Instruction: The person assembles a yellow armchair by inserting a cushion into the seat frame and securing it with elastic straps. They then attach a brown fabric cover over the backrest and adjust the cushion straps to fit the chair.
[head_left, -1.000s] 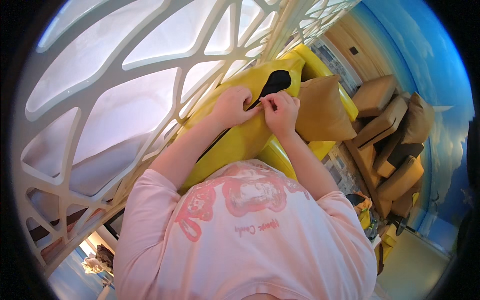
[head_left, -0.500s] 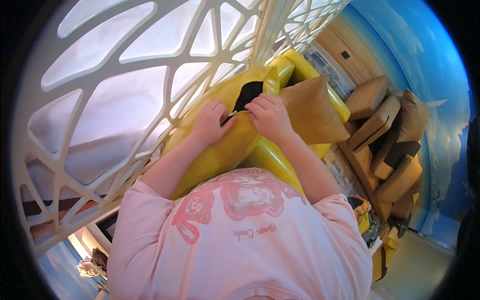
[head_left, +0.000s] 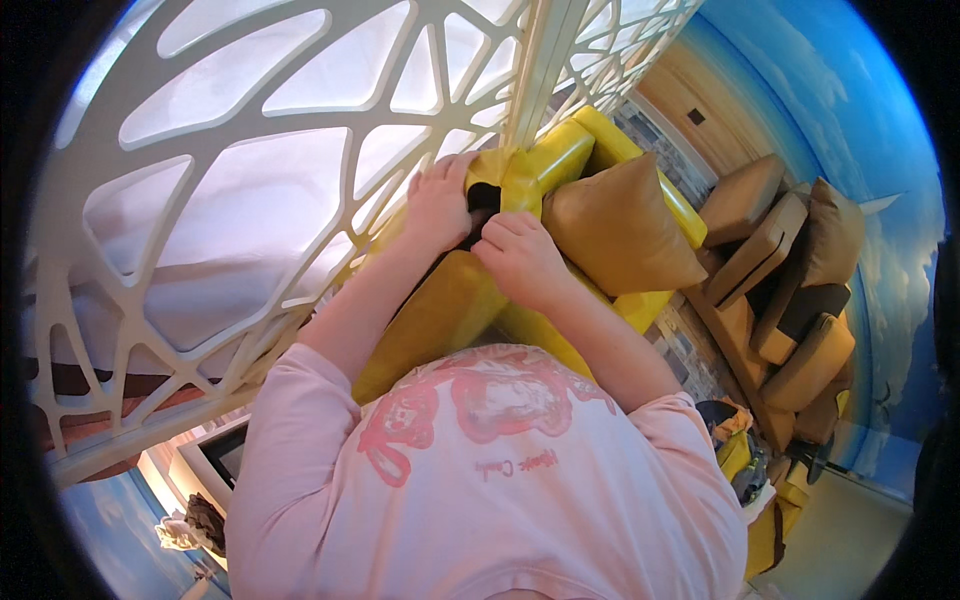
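Yellow cushion (head_left: 435,318) located at upper centre, directly ahead of the torso, between white lattice partition (head_left: 203,147) and brown pillow (head_left: 622,232). Opening (head_left: 484,197) in the yellow cover gaping at its upper end, dark inside, narrowing to a dark line down past the left wrist. Left hand (head_left: 440,208) on the left side of the opening, back upward, fingers bent over yellow material. Right hand (head_left: 522,258) at the opposite side, slightly lower, fingers drawn in narrow at the edge. Dark gap between the two hands. Fingertips largely hidden; impossible to tell whether either grip closed on the cover. Brown pillow just right of the right hand, resting on yellow seat (head_left: 565,160). Further right, several brown cushions (head_left: 760,250), piled at angles near blue sky-painted wall (head_left: 830,80). Across the foreground, pale pink shirt (head_left: 480,520) with printed design, forearms bare.
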